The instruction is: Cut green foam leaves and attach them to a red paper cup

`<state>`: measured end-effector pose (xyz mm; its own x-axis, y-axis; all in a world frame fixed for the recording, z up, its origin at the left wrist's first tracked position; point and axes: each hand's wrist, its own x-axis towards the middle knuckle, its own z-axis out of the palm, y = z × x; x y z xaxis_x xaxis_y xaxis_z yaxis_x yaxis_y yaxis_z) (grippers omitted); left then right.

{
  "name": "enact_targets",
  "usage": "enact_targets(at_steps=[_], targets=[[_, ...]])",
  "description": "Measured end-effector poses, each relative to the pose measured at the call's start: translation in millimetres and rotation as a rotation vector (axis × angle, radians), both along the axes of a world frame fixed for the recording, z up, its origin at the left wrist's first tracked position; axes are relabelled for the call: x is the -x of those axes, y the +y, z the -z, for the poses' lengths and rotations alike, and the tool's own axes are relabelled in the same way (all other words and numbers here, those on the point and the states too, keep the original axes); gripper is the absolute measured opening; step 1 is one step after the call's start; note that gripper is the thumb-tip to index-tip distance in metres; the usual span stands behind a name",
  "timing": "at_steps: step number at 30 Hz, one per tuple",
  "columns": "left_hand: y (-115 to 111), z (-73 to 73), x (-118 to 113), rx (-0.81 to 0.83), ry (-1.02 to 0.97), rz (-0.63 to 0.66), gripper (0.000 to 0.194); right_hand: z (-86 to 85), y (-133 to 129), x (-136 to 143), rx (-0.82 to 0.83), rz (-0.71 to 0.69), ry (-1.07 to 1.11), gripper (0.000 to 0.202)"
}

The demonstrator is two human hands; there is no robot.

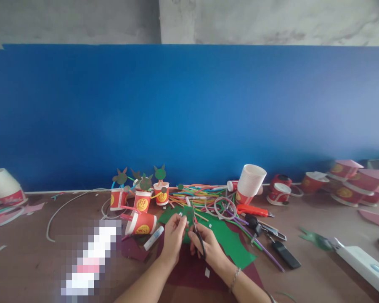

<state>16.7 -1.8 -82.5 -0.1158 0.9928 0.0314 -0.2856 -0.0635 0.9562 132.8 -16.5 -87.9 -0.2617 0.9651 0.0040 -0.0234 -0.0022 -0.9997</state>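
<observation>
My left hand (176, 235) pinches a small piece of green paper (187, 210) between thumb and fingers. Closed around the dark handles of a pair of scissors (200, 243) is my right hand (209, 242). The scissor blades point up and away, right beside the green piece; whether they touch it I cannot tell. Beneath both hands lie a larger green sheet (229, 237) with a jagged edge and a dark red sheet (183, 275). A white glue stick (153, 238) rests left of my left hand.
Red paper cups (141, 202) with green paper heads stand at the back left, one cup (141, 223) on its side. Colourful pipe cleaners (195, 191) lie behind my hands. To the right are stacked white cups (251, 179), an orange cutter (254, 210), keys (255, 225) and a white box (364, 267).
</observation>
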Motion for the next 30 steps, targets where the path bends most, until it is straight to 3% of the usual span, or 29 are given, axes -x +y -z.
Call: enact_targets(at_steps=[14,30], targets=[[1.0,2.6,0.3,0.009,-0.024,0.063,0.034,-1.9,0.0,0.6,-0.035,0.013,-0.002,0.039],[3.1,3.1,0.8,0.023,-0.072,0.052,0.035,-9.5,-1.5,1.5,-0.006,0.020,-0.016,0.037]])
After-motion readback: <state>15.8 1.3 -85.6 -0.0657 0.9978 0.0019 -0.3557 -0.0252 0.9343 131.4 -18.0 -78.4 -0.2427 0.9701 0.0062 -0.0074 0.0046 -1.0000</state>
